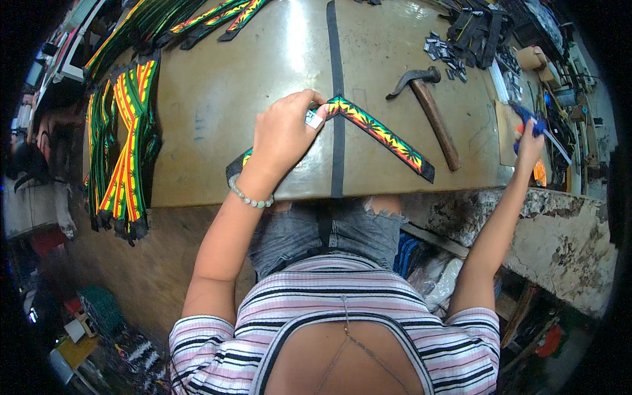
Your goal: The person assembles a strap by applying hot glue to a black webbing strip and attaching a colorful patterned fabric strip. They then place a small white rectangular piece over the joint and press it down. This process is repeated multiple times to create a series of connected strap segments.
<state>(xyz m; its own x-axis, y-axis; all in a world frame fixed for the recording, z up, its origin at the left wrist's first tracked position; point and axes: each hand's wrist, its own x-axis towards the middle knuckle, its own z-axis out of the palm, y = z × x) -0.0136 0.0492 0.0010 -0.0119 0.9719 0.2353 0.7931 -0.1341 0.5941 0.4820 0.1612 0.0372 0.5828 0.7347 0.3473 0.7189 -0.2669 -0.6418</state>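
My left hand [284, 135] presses down on the fold of a striped strap [382, 131] in red, yellow and green with leaf prints, bent into a V on the brown worktable [217, 105]. A small white tag [314, 119] sits under my fingertips at the bend. A long black strap [337, 99] runs straight across the table under the fold. My right hand [528, 146] is stretched far to the right and grips a blue-handled tool [536, 128] at the table's edge.
A hammer [431, 108] with a wooden handle lies right of the fold. Piles of finished striped straps [125, 151] hang over the left edge and the far left. Small metal clips [444, 52] and black buckled straps [477, 29] lie at the far right.
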